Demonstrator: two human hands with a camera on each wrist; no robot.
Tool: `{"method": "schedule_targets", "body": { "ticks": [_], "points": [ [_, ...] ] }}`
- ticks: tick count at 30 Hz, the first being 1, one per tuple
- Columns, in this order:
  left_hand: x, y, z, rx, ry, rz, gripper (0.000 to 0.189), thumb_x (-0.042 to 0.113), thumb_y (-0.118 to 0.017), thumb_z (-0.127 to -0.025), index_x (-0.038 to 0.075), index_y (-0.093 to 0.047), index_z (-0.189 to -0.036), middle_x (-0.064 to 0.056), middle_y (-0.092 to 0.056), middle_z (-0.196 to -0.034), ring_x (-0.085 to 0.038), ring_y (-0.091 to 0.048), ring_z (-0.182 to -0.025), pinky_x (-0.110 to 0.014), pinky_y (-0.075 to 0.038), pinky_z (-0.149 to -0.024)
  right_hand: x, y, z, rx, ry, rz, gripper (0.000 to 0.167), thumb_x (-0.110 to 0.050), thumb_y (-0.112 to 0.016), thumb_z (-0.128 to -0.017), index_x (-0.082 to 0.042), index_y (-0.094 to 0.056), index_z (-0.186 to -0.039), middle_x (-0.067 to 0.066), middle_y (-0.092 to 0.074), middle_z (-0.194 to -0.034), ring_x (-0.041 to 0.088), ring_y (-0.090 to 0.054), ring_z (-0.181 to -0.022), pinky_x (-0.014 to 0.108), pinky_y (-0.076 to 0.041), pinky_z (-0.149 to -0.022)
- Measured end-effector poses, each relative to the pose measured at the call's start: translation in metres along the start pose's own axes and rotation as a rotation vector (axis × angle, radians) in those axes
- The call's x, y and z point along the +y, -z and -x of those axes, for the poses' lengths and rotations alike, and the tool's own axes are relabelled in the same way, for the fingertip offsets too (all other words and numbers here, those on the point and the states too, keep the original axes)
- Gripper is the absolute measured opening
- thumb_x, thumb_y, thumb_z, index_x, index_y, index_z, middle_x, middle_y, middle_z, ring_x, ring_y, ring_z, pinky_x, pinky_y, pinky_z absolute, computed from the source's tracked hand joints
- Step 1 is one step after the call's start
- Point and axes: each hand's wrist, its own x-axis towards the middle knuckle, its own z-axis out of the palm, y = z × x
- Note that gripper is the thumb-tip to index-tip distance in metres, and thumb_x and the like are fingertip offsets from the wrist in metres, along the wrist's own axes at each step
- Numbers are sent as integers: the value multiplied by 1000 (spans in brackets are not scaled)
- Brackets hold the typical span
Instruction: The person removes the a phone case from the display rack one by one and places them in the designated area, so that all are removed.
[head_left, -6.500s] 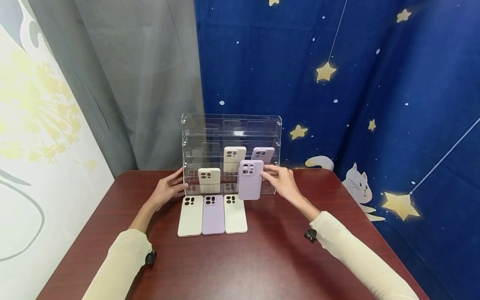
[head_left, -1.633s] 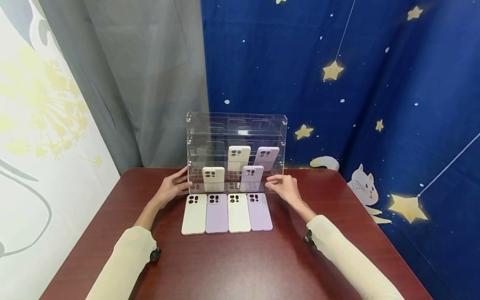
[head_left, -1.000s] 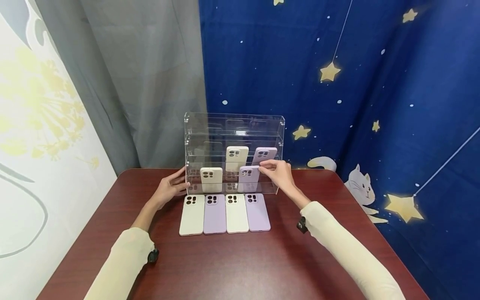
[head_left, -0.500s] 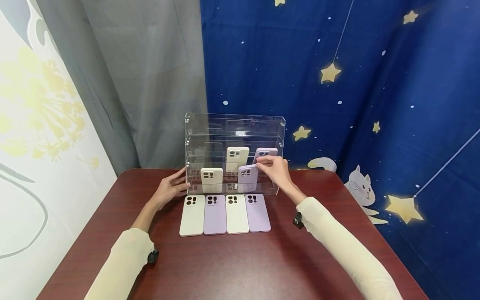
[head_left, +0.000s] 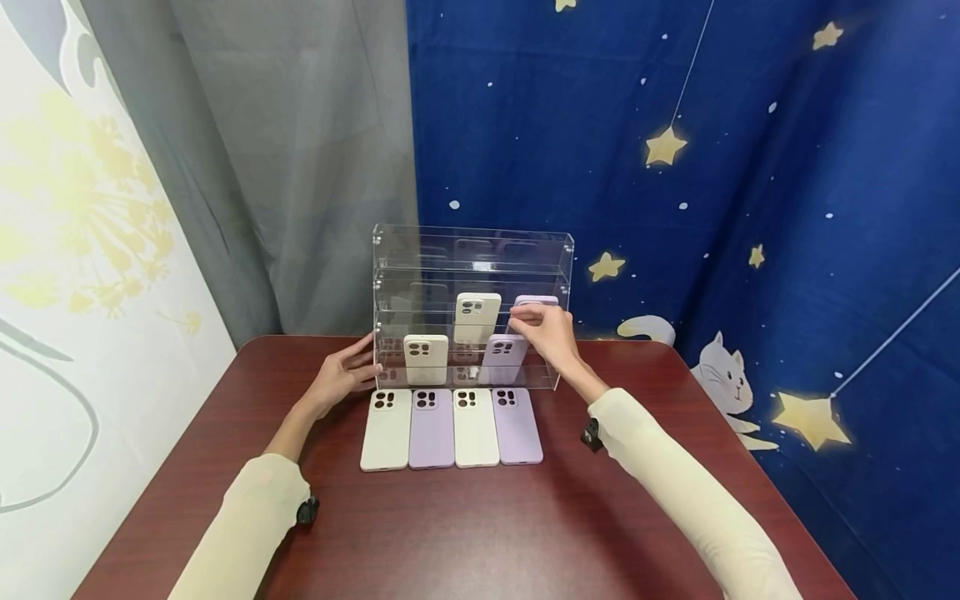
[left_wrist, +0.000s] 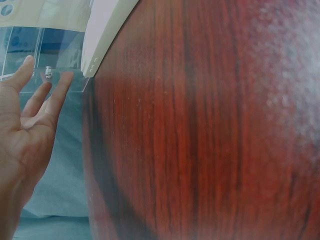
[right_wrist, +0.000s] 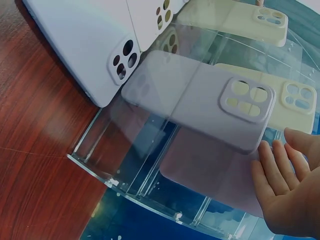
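A clear acrylic tiered rack [head_left: 472,250] stands on the table. My left hand [head_left: 333,382] rests at its left side, fingers extended and thumb at the front edge; the left wrist view shows this hand [left_wrist: 30,135] with fingers spread. My right hand [head_left: 547,333] is at the top right corner of a lilac phone case [head_left: 501,367] in the lower tier, fingers nearly straight. In the right wrist view, fingertips meet that case's [right_wrist: 200,100] top edge; exact contact is unclear. Behind the right hand, another lilac case [head_left: 536,299] is mostly hidden.
White phone cases stand in the rack's lower tier [head_left: 426,362] and the tier above [head_left: 477,312]. On the red-brown table [head_left: 450,533], a row of alternating white [head_left: 386,433] and lilac cases [head_left: 517,429] lies along the rack's front. Curtains [head_left: 525,150] hang behind.
Earlier the right hand held a lilac case before the rack; another lilac case now ends the row. The right hand has since moved from the rack's right side to the lower-tier lilac case's top.
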Motion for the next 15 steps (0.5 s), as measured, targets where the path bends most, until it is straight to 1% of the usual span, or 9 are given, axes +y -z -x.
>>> {"method": "schedule_targets", "body": {
  "ticks": [2,7,9,12,15],
  "points": [
    [0,0,1,3,1,1,76,1,-66,-102,26,-33,-165,-31,-39,-159,-44,-50,-138,-55,-54,-101,-1,-1,-1,-5,-8,-9,24,-19,-85,-89,-8,-82,-111,6,-80,-102,19,-78,-91,34,-64,-81],
    [-1,0,2,-9,-11,18,77,1,-67,-101,19,-29,-166,-32,-38,-158,-46,-49,-138,-55,-53,-101,-2,-5,-2,-19,-18,-47,29,-18,-85,-90,-3,-80,-114,9,-79,-104,21,-78,-93,33,-65,-81],
    [-1,1,2,-13,-13,19,77,1,-66,-101,18,-28,-166,-32,-38,-158,-46,-48,-139,-56,-53,-101,-2,-6,-3,-22,-12,-55,31,-18,-85,-90,-2,-79,-116,11,-79,-104,23,-78,-93,34,-65,-81],
    [0,1,2,-5,-11,9,76,1,-66,-101,21,-30,-166,-31,-39,-158,-45,-49,-138,-56,-53,-101,-4,-8,-4,-27,-3,-65,32,-15,-84,-90,-1,-78,-119,12,-79,-106,25,-78,-94,37,-65,-82],
    [1,0,2,-4,-10,1,76,2,-67,-101,26,-32,-165,-31,-39,-158,-45,-49,-138,-56,-54,-102,-4,-11,-6,-30,-15,-70,34,-14,-83,-91,-1,-76,-122,13,-78,-108,25,-78,-96,38,-65,-82]
  ]
}}
